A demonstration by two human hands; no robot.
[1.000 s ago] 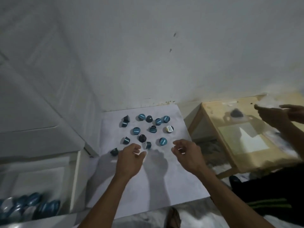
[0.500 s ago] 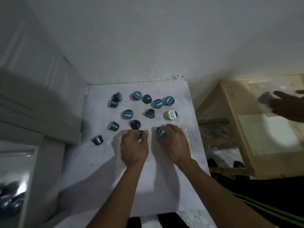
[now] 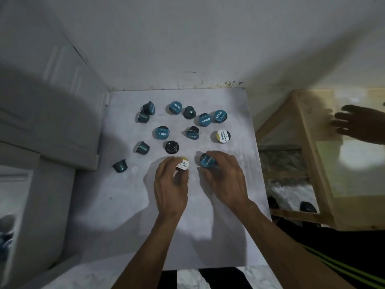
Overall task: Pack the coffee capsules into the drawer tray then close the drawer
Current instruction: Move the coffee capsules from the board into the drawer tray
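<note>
The left hand (image 3: 170, 184) pinches a yellow-lidded capsule (image 3: 182, 163) in its fingers. The right hand (image 3: 224, 178) grips a blue capsule (image 3: 207, 161) on the white board (image 3: 125, 205).

We see a dim, bluish scene; light from above throws soft arm shadows down the table (image 3: 229, 205), edges bend and smear with wide-angle blur.

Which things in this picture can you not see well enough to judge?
- Drawer, head view: cut by the left edge and blurred; its capsules cannot be counted.
- Capsule in the left hand: body hidden by fingers.
- Blue capsule: half covered by the right hand.
- Another person's hand: blurred, cut by the right edge.
</note>
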